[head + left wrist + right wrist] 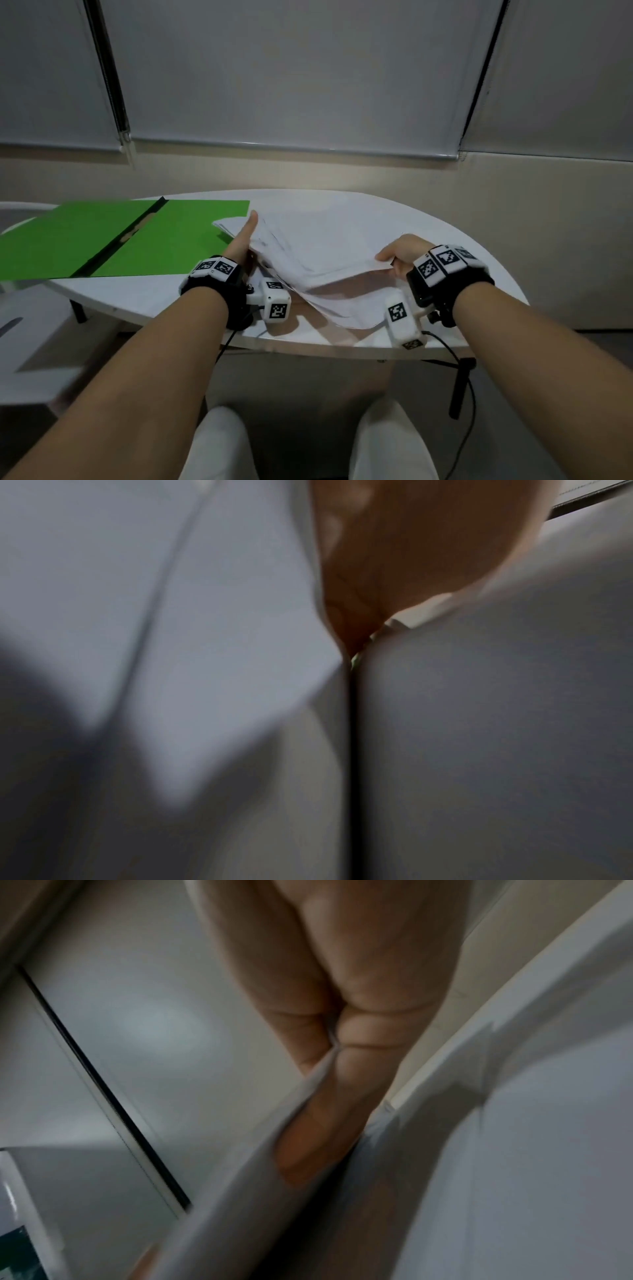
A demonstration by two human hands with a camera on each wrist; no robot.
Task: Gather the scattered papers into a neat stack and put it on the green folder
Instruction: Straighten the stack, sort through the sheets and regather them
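A loose bundle of white papers [318, 246] is held by both hands over the white table [445, 233], its near edge raised off the surface. My left hand [244, 236] grips the bundle's left edge, thumb on top and fingers hidden beneath. At the near right corner my right hand [399, 255] pinches the sheets. The open green folder [164, 240] lies flat on the table's left part, just left of the papers. In the left wrist view the hand [394, 561] is wedged between sheets [496, 723]. The right wrist view shows fingers [363, 1031] clamped on a paper edge [240, 1164].
The oval table ends close to the wall and lowered blinds behind it. A white seat [34, 342] stands low at the left. Cables [462, 377] hang under the table's right side. My knees in white trousers [219, 442] are below the near edge.
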